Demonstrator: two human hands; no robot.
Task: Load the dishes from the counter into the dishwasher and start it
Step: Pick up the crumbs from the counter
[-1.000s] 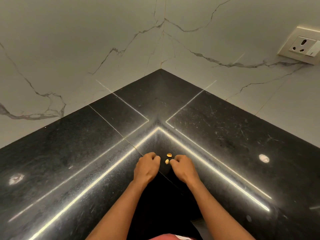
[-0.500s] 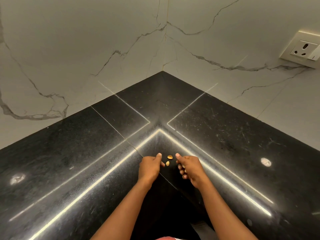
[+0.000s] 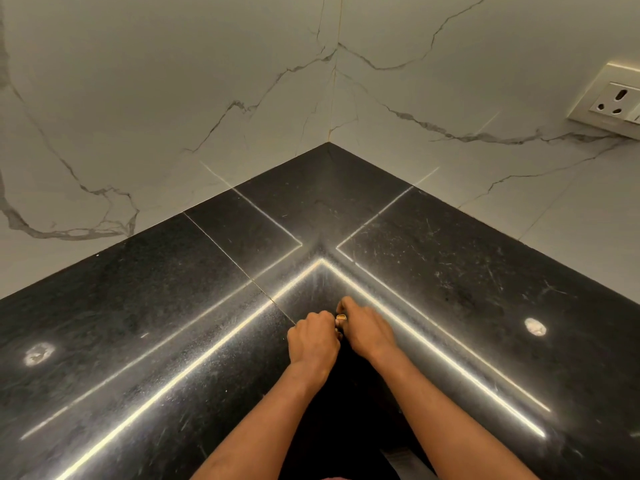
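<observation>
Scrap (image 3: 341,317), shell-like, small, tan and glossy, lies on the black counter (image 3: 450,271) between the curled fingertips of left hand (image 3: 313,337) and right hand (image 3: 369,329), pinched or merely touched I cannot tell; likely featherlight, stiff, brittle, skittish on polished stone, best nipped by its edges.

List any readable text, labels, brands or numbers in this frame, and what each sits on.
None: no readable text anywhere in the frame.
Wall socket: pin holes only, no brand or rating visible.
Black counter: scratches and light reflections, no print.
Marble wall: grey veining only.
Small tan piece near the counter's front corner: too small to show any mark.
</observation>
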